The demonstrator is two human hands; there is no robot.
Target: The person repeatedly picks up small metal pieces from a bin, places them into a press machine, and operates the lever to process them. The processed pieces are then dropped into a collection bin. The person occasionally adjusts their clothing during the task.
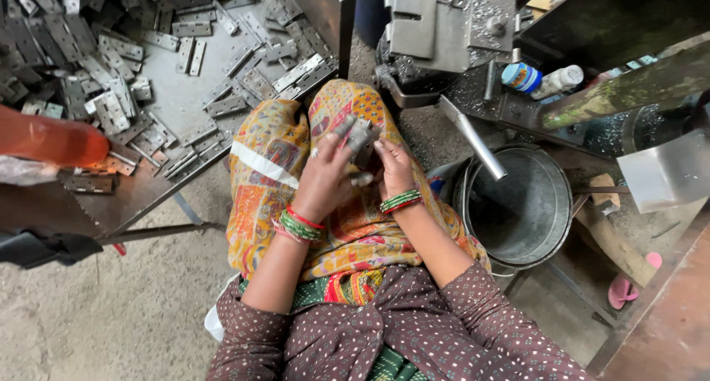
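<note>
Gripping: left hand [323,180] and right hand [393,167] both pinched one metal hinge [360,139] | over lap | hinge pile [111,63] on tray's far-left corner.

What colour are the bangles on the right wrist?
Green with red edges, on the right wrist's bangles; head view shows them best.

Both forearms bare from elbow down, reaching fwd over the lap, elbows bent, converging at the middle. Left hand [324,180] back-up, fingers curled in a closed grip, thumb side toward the right. Right hand [393,165] just opposite, nearly touching, fingers bent inward in a pinch. Green & red bangles on both wrists. Upper arms in brown dotted sleeves.
</note>
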